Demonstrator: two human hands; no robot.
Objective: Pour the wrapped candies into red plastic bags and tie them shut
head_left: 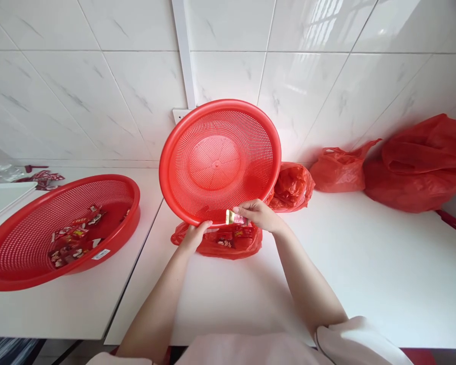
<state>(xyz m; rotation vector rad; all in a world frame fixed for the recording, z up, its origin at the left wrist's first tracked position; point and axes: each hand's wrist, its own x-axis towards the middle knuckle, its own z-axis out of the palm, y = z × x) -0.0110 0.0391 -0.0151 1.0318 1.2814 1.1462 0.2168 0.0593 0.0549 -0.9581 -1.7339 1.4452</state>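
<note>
The right hand's (259, 215) thumb and fingers pinch the candy (235, 218), its pale end jutting out. The left hand (198, 234) grips the tilted basket's (220, 162) lower rim, thumb uppermost.

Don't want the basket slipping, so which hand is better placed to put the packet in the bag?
Your right hand, I'd say: it pinches the packet close to the bag, while your left hand holds the basket by its rim.

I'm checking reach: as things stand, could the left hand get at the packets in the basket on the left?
Probably, but only by letting go first: the left hand grips the rim of the tilted basket. The other basket looks open, with nothing over its packets.
</note>
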